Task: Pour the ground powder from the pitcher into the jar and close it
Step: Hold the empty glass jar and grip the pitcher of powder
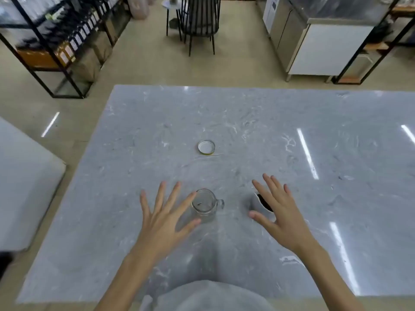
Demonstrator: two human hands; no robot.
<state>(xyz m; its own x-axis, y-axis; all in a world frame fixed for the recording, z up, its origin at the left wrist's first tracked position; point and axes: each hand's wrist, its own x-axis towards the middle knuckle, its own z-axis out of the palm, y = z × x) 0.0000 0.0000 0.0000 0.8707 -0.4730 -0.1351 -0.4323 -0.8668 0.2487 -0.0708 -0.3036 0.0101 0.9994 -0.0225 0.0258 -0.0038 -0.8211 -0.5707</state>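
Both hands open, nothing held yet.

My left hand (165, 212) is spread beside the glass jar (203, 204) at lower centre; my right hand (277, 211) half covers what I think is the pitcher (261, 202). The lid (206, 147) lies above, well apart. A careless reach may tip the light jar or spill powder.

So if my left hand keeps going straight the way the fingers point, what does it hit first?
Probably nothing soon. The left hand points up and slightly right, passing left of the glass jar; only the index fingertip is near its rim. Beyond is bare table, with the lid off to the right.
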